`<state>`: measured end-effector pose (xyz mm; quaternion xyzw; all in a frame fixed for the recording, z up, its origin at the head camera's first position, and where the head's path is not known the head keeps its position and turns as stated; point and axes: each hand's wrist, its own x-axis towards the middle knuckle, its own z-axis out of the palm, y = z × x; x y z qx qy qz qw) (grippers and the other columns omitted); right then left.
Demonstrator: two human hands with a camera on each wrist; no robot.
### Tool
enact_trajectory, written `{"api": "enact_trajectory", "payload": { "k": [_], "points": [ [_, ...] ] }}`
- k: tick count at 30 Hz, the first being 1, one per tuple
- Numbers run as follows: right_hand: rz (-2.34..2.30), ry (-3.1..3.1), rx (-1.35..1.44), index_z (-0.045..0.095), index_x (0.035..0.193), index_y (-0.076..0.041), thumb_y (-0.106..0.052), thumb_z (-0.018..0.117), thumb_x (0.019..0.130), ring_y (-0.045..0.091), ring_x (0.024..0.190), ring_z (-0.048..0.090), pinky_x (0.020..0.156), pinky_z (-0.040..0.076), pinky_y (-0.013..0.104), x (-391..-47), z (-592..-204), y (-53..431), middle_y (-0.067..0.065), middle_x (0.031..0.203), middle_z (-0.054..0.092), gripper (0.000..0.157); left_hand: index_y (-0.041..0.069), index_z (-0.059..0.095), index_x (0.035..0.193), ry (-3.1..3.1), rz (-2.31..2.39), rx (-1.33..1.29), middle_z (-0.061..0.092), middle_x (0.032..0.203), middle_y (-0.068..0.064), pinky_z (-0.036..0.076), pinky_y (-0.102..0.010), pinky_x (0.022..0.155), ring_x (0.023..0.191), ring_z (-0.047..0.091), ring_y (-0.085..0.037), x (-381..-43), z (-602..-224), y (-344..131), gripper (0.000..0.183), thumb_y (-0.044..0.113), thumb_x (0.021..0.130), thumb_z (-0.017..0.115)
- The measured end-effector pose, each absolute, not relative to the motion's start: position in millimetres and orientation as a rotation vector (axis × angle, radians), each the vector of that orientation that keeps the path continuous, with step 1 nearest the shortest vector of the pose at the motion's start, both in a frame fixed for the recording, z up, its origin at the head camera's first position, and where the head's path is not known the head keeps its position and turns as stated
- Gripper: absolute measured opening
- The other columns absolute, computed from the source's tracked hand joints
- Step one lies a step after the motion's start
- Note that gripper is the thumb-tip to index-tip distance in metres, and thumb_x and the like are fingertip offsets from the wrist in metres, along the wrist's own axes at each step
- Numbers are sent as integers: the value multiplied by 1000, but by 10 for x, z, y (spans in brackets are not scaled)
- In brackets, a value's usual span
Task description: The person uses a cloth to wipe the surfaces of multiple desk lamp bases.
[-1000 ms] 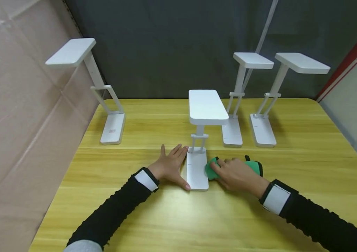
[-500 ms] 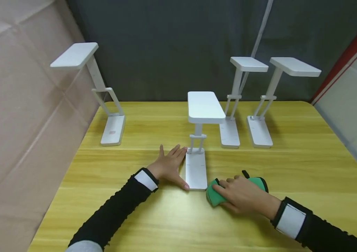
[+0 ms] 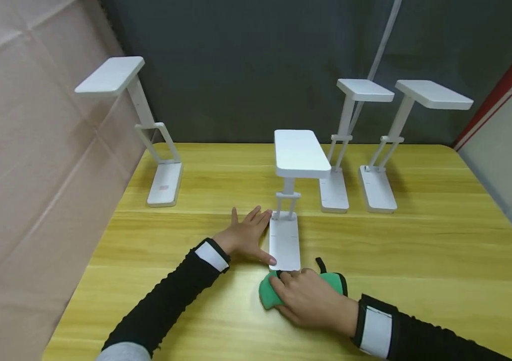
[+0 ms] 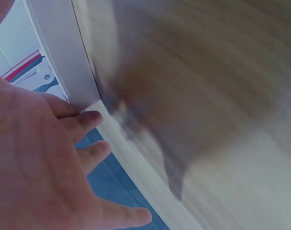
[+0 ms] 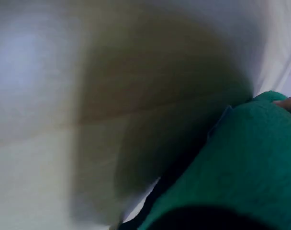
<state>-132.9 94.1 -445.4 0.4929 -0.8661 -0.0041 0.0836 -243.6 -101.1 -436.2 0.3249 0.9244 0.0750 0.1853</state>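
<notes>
A white folding desk lamp (image 3: 285, 243) stands upright near the middle of the table. My left hand (image 3: 245, 239) lies at the left side of its base, fingers spread, with the thumb and fingertips against the base's edge. In the left wrist view the fingers of the left hand (image 4: 45, 163) reach out straight beside the white base (image 4: 64, 48). My right hand (image 3: 312, 300) grips a green cloth (image 3: 268, 293) with black edging and holds it on the table at the near end of the base. The green cloth (image 5: 246, 163) fills the lower right of the right wrist view.
Two more white lamps (image 3: 333, 190) (image 3: 378, 190) stand behind to the right, and another lamp (image 3: 165, 184) stands at the far left. The wooden table (image 3: 418, 260) ends at a dark backdrop (image 3: 237, 70). A pale sheet (image 3: 34, 175) hangs along the left.
My right hand has carried the green cloth from the right side of the lamp's base, toward me and then left, to its near end. The left hand stays at the base.
</notes>
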Motion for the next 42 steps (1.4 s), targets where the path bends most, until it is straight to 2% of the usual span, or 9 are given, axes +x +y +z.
{"api": "enact_trajectory", "payload": {
  "k": [5, 16, 21, 28, 32, 37, 42],
  "points": [
    [58, -2681, 1379, 48, 101, -10, -47, 53, 86, 10, 57, 50, 42, 37, 27, -1343, -4458, 940, -3, 72, 52, 40, 11, -1, 143, 2615, 208, 904, 4, 151, -3, -6, -70, 95, 135, -7, -22, -2418, -4340, -1008, 117, 76, 64, 56],
    [73, -2820, 1211, 52, 103, -10, -46, 57, 83, 12, 57, 52, 39, 32, 27, -1284, -4444, 1173, -2, 73, 55, 42, 13, -2, 143, 2608, 244, 902, 4, 151, -1, -5, -69, 96, 136, -6, -21, -2437, -4356, -1018, 116, 75, 65, 57],
    [83, -2930, 1120, 52, 105, -9, -44, 59, 83, 10, 53, 49, 38, 34, 28, -1264, -4406, 1339, -2, 73, 54, 42, 13, -2, 143, 2597, 257, 904, 4, 151, -2, -6, -70, 95, 136, -6, -21, -2446, -4357, -1023, 116, 75, 64, 58],
    [-13, -2924, 1049, 50, 98, -12, -44, 62, 80, 7, 49, 40, 36, 28, 26, -1320, -4340, 1541, -5, 67, 47, 39, 13, -2, 143, 2584, 288, 887, 3, 151, -2, -8, -70, 94, 135, -7, -21, -2440, -4361, -1026, 117, 75, 64, 58],
    [116, -2900, 1173, 51, 105, -11, -47, 59, 83, 3, 51, 39, 37, 29, 23, -1337, -4243, 1466, -6, 71, 51, 44, 13, -1, 143, 2592, 268, 894, 4, 151, -2, -7, -70, 95, 136, -6, -21, -2431, -4357, -1037, 116, 76, 64, 57],
    [481, -2912, 1537, 47, 123, -12, -52, 47, 89, -4, 64, 44, 47, 36, 19, -1348, -4227, 1217, -9, 93, 59, 53, 13, -1, 143, 2610, 239, 896, 4, 151, -2, -5, -69, 96, 136, -5, -21, -2440, -4367, -1038, 115, 76, 65, 56],
    [499, -2893, 1655, 47, 125, -17, -49, 50, 88, -5, 70, 47, 51, 38, 18, -1426, -4326, 1071, -10, 100, 59, 49, 13, 0, 143, 2602, 262, 902, 5, 150, -2, -6, -70, 95, 136, -4, -22, -2425, -4345, -1026, 114, 75, 66, 57]
  ]
}}
